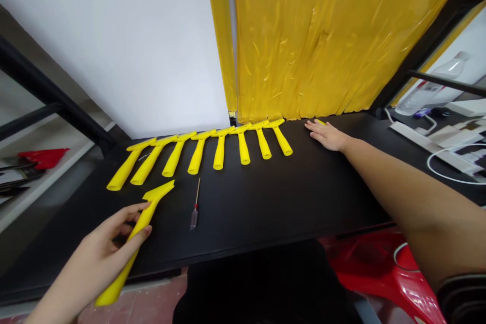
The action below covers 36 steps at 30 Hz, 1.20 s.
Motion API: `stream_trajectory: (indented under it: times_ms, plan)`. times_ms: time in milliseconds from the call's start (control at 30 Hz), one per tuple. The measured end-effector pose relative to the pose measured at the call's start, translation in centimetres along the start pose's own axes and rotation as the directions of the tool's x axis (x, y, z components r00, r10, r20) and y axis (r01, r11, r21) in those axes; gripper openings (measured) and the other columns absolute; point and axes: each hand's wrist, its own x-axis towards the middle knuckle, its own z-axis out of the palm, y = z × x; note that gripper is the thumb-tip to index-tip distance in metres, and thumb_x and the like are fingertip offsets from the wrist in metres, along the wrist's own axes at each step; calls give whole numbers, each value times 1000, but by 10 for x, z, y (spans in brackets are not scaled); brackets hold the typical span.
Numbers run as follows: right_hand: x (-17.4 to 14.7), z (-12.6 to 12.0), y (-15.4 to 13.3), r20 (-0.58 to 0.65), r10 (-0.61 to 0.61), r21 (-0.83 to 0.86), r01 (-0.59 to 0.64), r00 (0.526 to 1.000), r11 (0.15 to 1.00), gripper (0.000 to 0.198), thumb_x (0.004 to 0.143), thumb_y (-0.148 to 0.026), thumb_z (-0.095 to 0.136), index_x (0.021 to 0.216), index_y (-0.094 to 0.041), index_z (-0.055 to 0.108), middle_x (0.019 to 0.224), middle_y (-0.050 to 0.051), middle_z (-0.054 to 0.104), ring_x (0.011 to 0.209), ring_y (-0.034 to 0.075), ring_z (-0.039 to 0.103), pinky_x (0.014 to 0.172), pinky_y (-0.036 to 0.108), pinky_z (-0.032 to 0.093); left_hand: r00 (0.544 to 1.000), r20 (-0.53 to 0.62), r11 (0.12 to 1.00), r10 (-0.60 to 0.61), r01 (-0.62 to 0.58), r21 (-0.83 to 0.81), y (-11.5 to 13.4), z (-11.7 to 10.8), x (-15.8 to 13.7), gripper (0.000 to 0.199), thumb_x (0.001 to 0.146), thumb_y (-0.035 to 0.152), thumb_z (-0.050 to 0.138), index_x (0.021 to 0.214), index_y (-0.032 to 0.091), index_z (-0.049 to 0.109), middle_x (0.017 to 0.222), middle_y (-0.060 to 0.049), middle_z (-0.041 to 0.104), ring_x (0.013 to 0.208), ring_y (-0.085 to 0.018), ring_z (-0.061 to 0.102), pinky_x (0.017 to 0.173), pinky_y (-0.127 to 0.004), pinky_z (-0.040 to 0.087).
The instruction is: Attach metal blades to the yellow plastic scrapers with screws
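Observation:
My left hand [110, 243] is wrapped round a yellow T-shaped plastic handle [142, 220], held tilted at the table's front left with its head pointing away from me. Beyond it, several like handles lie side by side in a row, among them a middle one [219, 152] and the rightmost one [284, 140]. At the far right of the row my right hand [326, 135] is low over the tabletop, palm down with fingers stretched out. A bit of yellow [321, 122] shows just behind it; most of that piece is hidden. A screwdriver [194, 215] lies between my hands.
The black table [266, 202] backs onto a white panel [125, 50] and yellow plastic sheeting [304, 45]. Black frame bars rise at both sides. At right are a plastic bottle [433, 83], power strips and a white cable [429, 162]. A red seat [395, 283] stands below.

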Motion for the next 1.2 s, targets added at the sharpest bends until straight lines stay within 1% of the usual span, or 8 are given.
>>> stream_trajectory:
  times_ms: [167,333,433,633,867,967,1100,1200]
  plan:
    - [-14,-12,-24,-293,-69,26,80,954,996,54,110,-35,41,153,-7,55,169,26,41,162,44,25,129,67,11,998,45,966,31,-18,-257,34,-6,1,68,82,66,75,134,24,61,134,-10,68,98,-27,70,72,-31,61]
    - [-45,-29,-114,-549,-96,179,228,831,957,18,99,-31,62,114,-24,68,113,13,73,110,33,70,102,54,56,974,1,876,227,-204,-438,101,-3,14,52,81,53,84,123,30,63,126,-5,62,76,-16,66,61,-28,60]
    - [-82,-32,-196,-389,-278,546,463,878,698,26,97,-35,70,121,-27,60,103,6,71,86,23,71,77,40,62,926,-8,792,376,-326,-516,149,13,30,48,84,46,85,119,29,59,117,-2,58,68,-11,62,57,-25,56]
    - [-120,-16,-285,-236,-263,835,334,935,437,49,85,-38,85,116,-27,48,93,-1,67,77,18,68,63,32,57,875,-156,770,459,-479,-422,231,60,61,46,85,42,83,113,24,51,108,-2,60,75,-11,64,62,-25,56]
    - [-85,-18,-217,-496,113,703,322,861,634,36,85,-40,79,109,-22,61,94,5,73,78,21,70,69,35,58,729,-42,642,683,-627,-442,255,66,62,52,99,33,66,146,29,44,129,-9,57,86,-14,71,57,-23,56]
    - [-68,-25,-151,-533,348,536,-11,772,844,34,86,-44,76,108,-18,70,100,11,76,77,24,73,73,38,60,683,1,645,730,-689,-329,238,50,67,45,97,31,66,140,28,51,121,-7,60,82,-14,69,55,-22,56]
    - [-53,-25,-89,-325,550,297,-469,769,832,37,95,-45,64,111,-14,75,106,17,79,93,32,78,84,40,59,696,-34,683,718,-712,-164,204,35,92,21,96,29,64,116,22,61,106,-4,66,77,-15,68,58,-25,53]
    - [-45,-19,-76,-282,572,188,-540,770,820,39,94,-45,65,113,-14,79,110,21,79,109,41,75,92,46,57,674,-86,673,734,-738,-39,182,31,112,13,95,27,62,107,20,64,98,-3,69,73,-15,64,63,-28,52]
